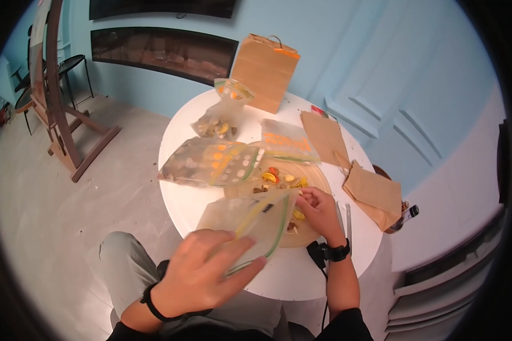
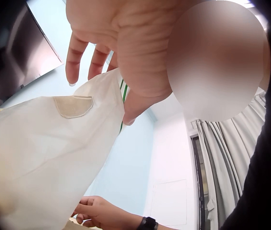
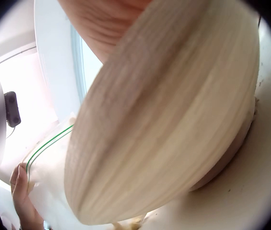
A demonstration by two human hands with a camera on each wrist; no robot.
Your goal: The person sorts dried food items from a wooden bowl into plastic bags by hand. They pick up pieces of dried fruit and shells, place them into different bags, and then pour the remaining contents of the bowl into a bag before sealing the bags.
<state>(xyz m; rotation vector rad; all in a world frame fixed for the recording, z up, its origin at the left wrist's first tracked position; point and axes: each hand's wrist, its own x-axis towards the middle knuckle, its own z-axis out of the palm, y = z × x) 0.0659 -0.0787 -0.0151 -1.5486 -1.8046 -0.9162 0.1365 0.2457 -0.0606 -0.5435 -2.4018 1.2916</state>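
Note:
A clear zip bag (image 1: 250,213) with a yellow and green seal stretches between both hands, over the near left of a round wooden plate (image 1: 320,183). My left hand (image 1: 207,273) holds its mouth, fingers on one side and thumb on the other. At the bag's far corner, my right hand (image 1: 318,213) pinches with curled fingers, over dried fruit pieces on the plate. In the left wrist view the bag's edge (image 2: 99,163) runs straight between the hands. The plate's wooden underside (image 3: 173,115) hides the right fingers in the right wrist view.
Beyond lie a filled zip bag (image 1: 196,162), another standing bag (image 1: 219,119) and a flat orange-printed bag (image 1: 284,139). A paper bag (image 1: 264,71) stands at the back of the round white table (image 1: 182,210). Folded paper bags (image 1: 372,193) and metal tongs (image 1: 349,224) are at right.

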